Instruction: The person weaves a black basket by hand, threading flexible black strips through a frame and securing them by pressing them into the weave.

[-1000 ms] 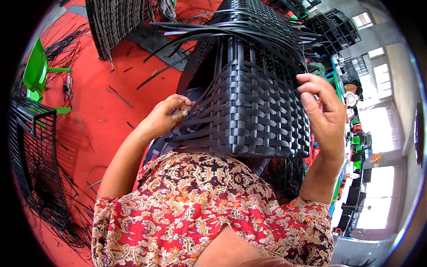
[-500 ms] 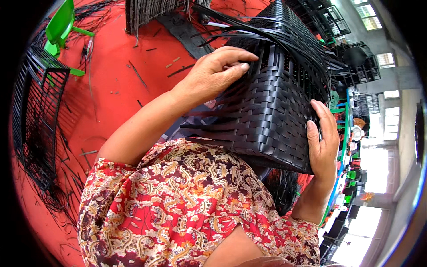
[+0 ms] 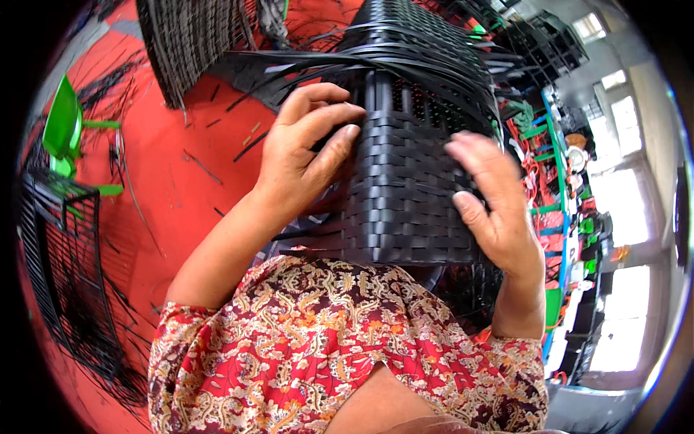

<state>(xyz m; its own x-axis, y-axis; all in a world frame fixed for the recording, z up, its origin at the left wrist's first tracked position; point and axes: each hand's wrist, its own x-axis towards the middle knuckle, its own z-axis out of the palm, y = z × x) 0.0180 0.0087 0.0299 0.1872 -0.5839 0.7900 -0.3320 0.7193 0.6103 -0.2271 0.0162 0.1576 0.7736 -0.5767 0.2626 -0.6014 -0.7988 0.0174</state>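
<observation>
A black woven basket-like piece [image 3: 405, 181] of flat plastic strips rests against my lap, its unfinished loose strips fanning out at the top. My left hand [image 3: 303, 152] grips its upper left edge, with fingers curled over the weave and the thumb pressing the strips. My right hand [image 3: 491, 202] rests flat on the right side of the weave, fingers spread and slightly bent, holding nothing. My patterned red sleeves fill the lower part of the view.
A second black woven piece [image 3: 195, 40] stands at the upper left on the red floor [image 3: 181, 173]. A black wire frame [image 3: 65, 267] and a green plastic chair [image 3: 65, 130] are at the left. Loose black strips litter the floor. Stacked frames and green racks [image 3: 557, 145] line the right.
The woven piece has been turned and tilted in my lap. My left hand slid down to its upper left edge. My right hand moved from the lower right rim up onto the weave's face.
</observation>
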